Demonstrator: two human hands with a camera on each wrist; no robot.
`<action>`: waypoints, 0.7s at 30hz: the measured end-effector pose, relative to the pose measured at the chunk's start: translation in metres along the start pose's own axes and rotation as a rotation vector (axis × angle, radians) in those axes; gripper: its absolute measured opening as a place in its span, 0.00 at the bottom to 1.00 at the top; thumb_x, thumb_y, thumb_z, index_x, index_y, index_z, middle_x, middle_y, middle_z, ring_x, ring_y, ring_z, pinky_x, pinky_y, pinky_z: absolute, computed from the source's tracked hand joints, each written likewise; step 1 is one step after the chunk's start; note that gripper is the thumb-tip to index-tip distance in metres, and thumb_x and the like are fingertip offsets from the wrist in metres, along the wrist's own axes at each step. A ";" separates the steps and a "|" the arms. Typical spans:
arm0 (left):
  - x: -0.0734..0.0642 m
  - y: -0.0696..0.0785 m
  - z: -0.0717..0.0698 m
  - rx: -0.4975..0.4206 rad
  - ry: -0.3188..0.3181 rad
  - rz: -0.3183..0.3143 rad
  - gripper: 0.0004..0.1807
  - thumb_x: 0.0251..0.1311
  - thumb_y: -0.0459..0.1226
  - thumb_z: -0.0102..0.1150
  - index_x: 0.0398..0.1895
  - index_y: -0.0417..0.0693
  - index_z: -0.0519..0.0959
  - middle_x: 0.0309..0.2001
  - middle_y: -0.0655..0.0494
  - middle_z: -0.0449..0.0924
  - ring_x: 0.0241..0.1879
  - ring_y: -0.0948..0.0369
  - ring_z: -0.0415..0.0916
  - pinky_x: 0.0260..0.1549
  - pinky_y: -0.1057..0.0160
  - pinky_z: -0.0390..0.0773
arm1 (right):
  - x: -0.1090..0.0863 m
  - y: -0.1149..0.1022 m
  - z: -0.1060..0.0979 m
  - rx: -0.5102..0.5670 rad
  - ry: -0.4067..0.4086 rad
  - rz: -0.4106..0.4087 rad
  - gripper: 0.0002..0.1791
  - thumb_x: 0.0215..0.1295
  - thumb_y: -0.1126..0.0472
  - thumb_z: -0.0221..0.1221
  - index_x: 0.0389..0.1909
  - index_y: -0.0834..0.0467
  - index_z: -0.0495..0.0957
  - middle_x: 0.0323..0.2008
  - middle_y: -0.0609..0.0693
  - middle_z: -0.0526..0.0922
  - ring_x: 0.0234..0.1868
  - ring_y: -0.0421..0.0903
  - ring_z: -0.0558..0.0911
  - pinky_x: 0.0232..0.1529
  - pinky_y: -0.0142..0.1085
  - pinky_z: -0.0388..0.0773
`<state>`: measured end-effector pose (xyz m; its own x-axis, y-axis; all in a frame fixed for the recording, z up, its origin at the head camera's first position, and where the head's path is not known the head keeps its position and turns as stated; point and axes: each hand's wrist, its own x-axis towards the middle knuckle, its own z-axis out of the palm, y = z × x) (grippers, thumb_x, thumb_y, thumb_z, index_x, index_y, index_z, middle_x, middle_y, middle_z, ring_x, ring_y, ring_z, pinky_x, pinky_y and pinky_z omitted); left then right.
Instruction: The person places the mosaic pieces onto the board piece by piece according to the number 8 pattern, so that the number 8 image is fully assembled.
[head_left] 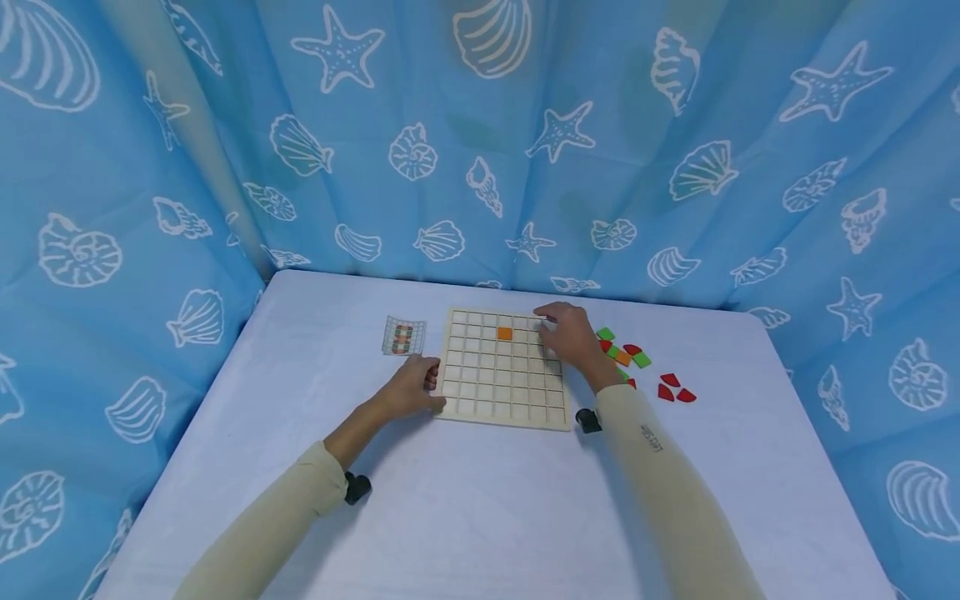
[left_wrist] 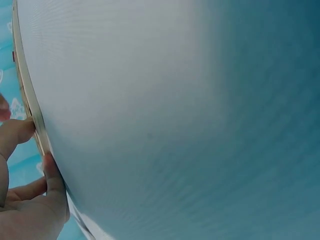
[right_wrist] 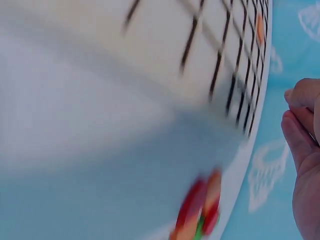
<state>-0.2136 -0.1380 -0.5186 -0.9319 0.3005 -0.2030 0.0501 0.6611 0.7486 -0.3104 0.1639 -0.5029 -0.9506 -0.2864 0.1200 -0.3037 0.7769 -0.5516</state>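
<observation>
A pale wooden grid board (head_left: 498, 379) lies on the table, with one orange square tile (head_left: 505, 333) in a cell near its far edge. My left hand (head_left: 412, 387) grips the board's near left edge; in the left wrist view its thumb and a finger touch the rim. Over the board's far right corner is my right hand (head_left: 570, 333), its index finger and thumb a little apart. No piece shows between them in the right wrist view, where the hand (right_wrist: 307, 150) appears at the right edge.
Right of the board lie green tiles (head_left: 641, 360), an orange tile (head_left: 623, 357) and red rounded pieces (head_left: 686, 396), some partly behind the right arm. A small printed grid card (head_left: 403, 336) lies to the left. A blue shell-patterned curtain (head_left: 480, 150) surrounds the white table (head_left: 465, 517).
</observation>
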 end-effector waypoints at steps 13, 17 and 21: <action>-0.001 0.002 -0.006 0.022 0.001 0.047 0.28 0.48 0.31 0.72 0.53 0.33 0.71 0.40 0.50 0.66 0.40 0.57 0.65 0.39 0.60 0.70 | -0.044 0.064 -0.051 -0.068 -0.027 0.260 0.21 0.63 0.61 0.63 0.57 0.59 0.78 0.57 0.58 0.76 0.56 0.57 0.72 0.53 0.52 0.75; -0.001 0.000 -0.004 0.033 0.000 0.043 0.29 0.48 0.31 0.72 0.54 0.32 0.71 0.40 0.50 0.67 0.40 0.57 0.64 0.41 0.60 0.70 | -0.051 0.072 -0.049 -0.039 -0.057 0.305 0.22 0.64 0.60 0.64 0.59 0.58 0.78 0.58 0.59 0.75 0.57 0.57 0.71 0.53 0.51 0.75; 0.000 0.000 -0.001 0.022 0.001 0.045 0.35 0.49 0.31 0.72 0.60 0.29 0.68 0.41 0.49 0.66 0.42 0.57 0.64 0.43 0.60 0.71 | -0.053 0.078 -0.046 -0.036 -0.079 0.337 0.24 0.63 0.60 0.65 0.61 0.56 0.77 0.60 0.58 0.74 0.59 0.58 0.69 0.55 0.52 0.74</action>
<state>-0.2136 -0.1388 -0.5181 -0.9289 0.3297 -0.1686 0.1002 0.6621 0.7427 -0.2868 0.2659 -0.5141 -0.9903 -0.0513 -0.1290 0.0234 0.8542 -0.5195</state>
